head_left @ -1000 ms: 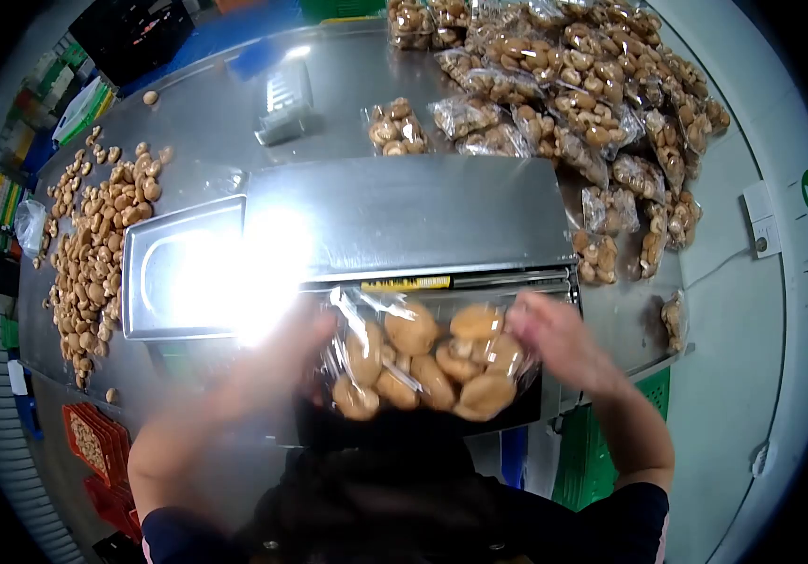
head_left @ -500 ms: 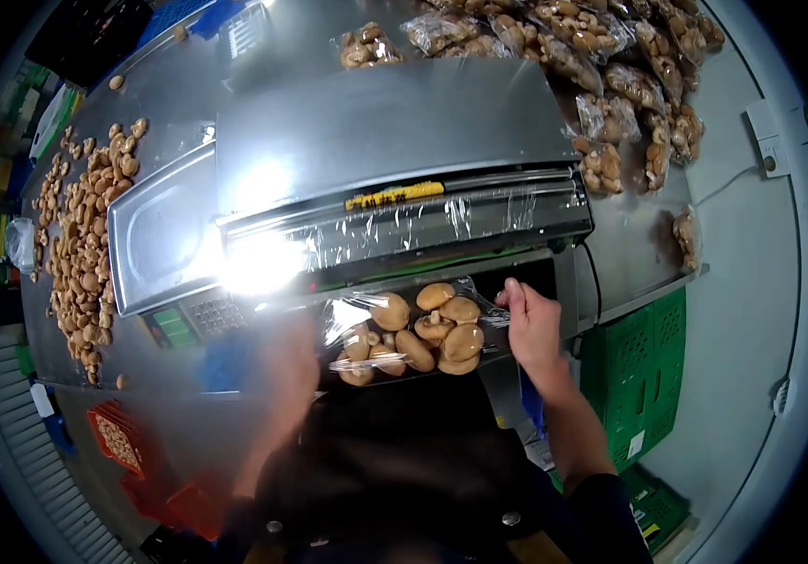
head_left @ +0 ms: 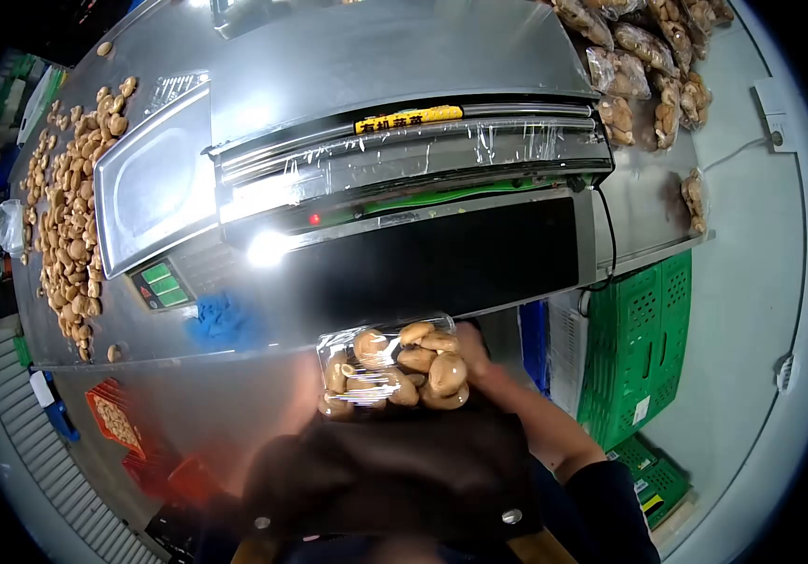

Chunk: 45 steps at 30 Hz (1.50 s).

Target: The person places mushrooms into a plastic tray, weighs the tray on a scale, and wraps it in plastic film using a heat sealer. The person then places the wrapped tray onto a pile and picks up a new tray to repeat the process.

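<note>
A clear film-wrapped pack of brown mushrooms (head_left: 399, 369) is held up against the front of the brown apron, below the machine's front edge. My left hand (head_left: 304, 387) is at the pack's left side, blurred and partly behind it. At the right side, my right hand (head_left: 475, 355) grips the pack, its fingers mostly hidden. Just beyond stands the film-wrapping machine (head_left: 404, 150), with clear film stretched along its rollers and a flat black plate (head_left: 441, 258) at its front.
Loose mushrooms (head_left: 70, 235) are heaped at the left of the steel table, beside a scale with a metal pan (head_left: 155, 179). A crumpled blue cloth (head_left: 225, 321) lies at the near edge. Bagged mushrooms (head_left: 643, 56) pile up at back right. Green crates (head_left: 639, 348) stand at right; a red basket (head_left: 114, 418) is lower left.
Both hands have brought the mushroom pack down and toward my body, off the black plate. My right hand has moved in from the film's end to the pack's side.
</note>
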{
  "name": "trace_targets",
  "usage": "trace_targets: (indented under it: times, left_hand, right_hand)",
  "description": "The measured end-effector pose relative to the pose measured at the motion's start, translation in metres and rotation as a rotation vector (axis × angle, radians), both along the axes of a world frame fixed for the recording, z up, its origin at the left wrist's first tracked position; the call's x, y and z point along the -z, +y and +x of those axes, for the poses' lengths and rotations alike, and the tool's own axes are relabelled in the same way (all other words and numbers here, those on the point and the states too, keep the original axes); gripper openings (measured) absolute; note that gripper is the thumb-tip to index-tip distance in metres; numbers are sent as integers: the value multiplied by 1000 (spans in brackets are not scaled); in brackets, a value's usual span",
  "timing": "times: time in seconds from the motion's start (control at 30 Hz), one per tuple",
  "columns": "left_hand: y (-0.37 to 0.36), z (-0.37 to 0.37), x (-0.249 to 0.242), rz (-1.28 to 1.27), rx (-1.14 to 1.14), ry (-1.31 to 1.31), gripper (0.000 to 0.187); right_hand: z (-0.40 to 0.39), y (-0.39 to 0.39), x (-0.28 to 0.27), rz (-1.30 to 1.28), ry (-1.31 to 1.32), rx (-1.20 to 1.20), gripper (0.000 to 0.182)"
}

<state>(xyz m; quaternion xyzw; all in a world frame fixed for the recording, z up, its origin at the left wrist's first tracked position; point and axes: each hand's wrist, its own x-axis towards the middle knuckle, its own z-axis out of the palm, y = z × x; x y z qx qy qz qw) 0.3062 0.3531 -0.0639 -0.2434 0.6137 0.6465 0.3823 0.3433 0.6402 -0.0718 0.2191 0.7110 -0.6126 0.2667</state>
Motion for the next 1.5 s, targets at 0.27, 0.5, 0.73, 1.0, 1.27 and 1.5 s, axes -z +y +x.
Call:
trace_targets:
  times: [0.27,0.5,0.73,1.0,1.27,1.5]
  left_hand:
    - [26,-28,-105,166,264,949,20]
    - [60,-52,-137,586,730,1150,80]
    - [88,-40,-147,1012,934,457,66]
    - [84,-31,-87,503,102,12,41]
    - [40,-57,-107,408,-271,130,24]
    - [31,-51,-100,393,-264,65,22]
  right_hand:
    - [-50,-83,-130,-789,345,-311,18]
    - [-54,-72,-108,-408,182,-1070,35]
    - [-85,28,-189,-407,161,-546,36]
    - [-96,34,-162,-261,-4,-461,45]
    - [-248,211,-250,-323,920,592,55]
    - [-305,157,-268,-437,838,88,46]
